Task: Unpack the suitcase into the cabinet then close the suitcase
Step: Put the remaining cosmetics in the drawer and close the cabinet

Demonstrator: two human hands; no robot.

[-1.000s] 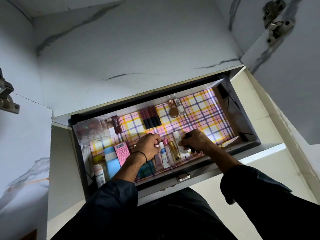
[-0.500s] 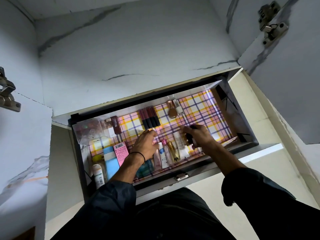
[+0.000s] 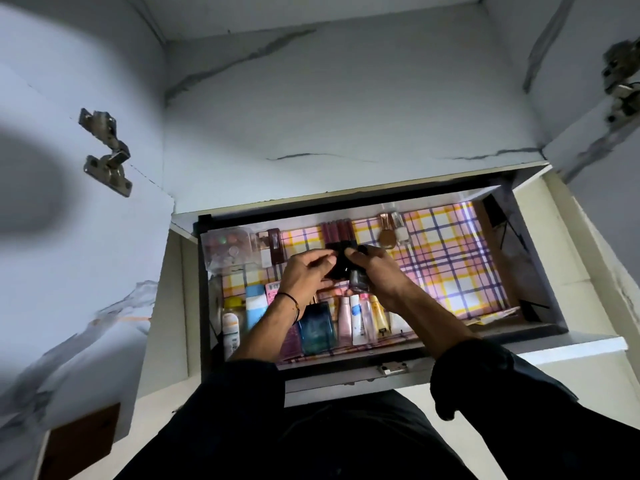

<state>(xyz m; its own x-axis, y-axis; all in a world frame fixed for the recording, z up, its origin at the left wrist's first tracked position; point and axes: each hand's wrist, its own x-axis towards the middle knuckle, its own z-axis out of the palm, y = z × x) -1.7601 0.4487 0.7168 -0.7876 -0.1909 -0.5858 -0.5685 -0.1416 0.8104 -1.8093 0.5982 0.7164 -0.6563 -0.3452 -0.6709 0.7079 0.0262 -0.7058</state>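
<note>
Black sleeves [image 3: 519,386] cover your forearms nearest the camera, just past the metal latch [image 3: 392,368] on the near edge of the open cabinet drawer [image 3: 540,327]. Along that near edge lie a white bottle with a yellow cap [image 3: 230,327], a light-blue and white tube [image 3: 256,306], a blue-green glass perfume bottle [image 3: 317,327] and a row of slim pink and white tubes [image 3: 360,320], their long axes running near to far.

Above the drawer's middle your hands meet. Your right hand [image 3: 381,277] grips a small dark-grey glass bottle [image 3: 358,282]. Its body faces the near edge and its top points toward the far edge, so it lies roughly near to far. Your left hand [image 3: 306,275], with a thin dark band at the wrist, pinches a black piece [image 3: 341,263] touching that bottle. You cannot tell whether it is a cap or a separate item.

A plaid pink-and-yellow liner [image 3: 450,258] covers the drawer floor. Along the far edge sit burgundy lipstick tubes [image 3: 337,230], a brown-filled foundation bottle [image 3: 386,235], and a clear plastic box [image 3: 227,249] in the far left corner.
</note>
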